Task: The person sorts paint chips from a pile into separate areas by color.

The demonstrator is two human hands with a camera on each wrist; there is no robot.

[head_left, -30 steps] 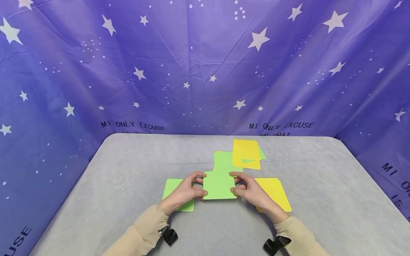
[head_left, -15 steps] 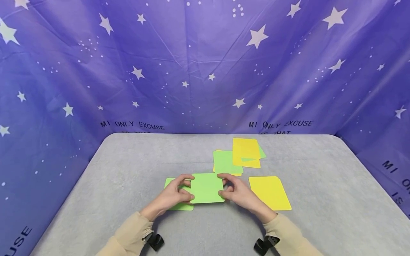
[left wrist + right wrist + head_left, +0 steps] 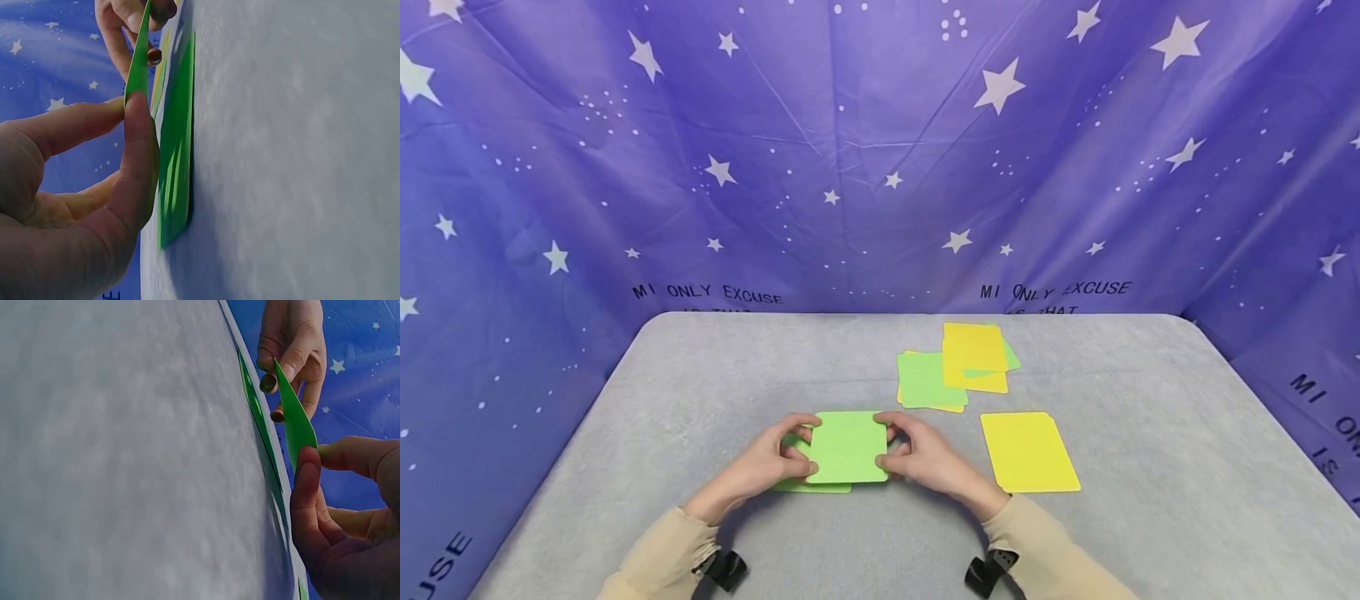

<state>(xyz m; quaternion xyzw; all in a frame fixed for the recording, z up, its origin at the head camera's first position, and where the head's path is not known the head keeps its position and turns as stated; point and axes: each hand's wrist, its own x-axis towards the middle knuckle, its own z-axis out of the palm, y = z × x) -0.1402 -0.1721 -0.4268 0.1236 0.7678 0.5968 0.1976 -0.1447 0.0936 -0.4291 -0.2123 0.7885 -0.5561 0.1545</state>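
Note:
A green square card is held level by both hands in the head view. My left hand pinches its left edge between thumb and fingers, and my right hand pinches its right edge. Under it on the table lies another green card, mostly covered in the head view. From the left wrist view, a gap shows between the held card and the one below. The right wrist view shows the thumb and index finger of my right hand on the card's near edge.
To the right lies a yellow card stack on the grey table. Farther back, a green card lies over yellow, beside overlapping yellow cards with a green one among them. A purple star-patterned curtain stands behind the table.
Both hands have carried the green card leftward and slightly nearer, from in front of the back cards to above the green card at left. The cards on the table have stayed put.

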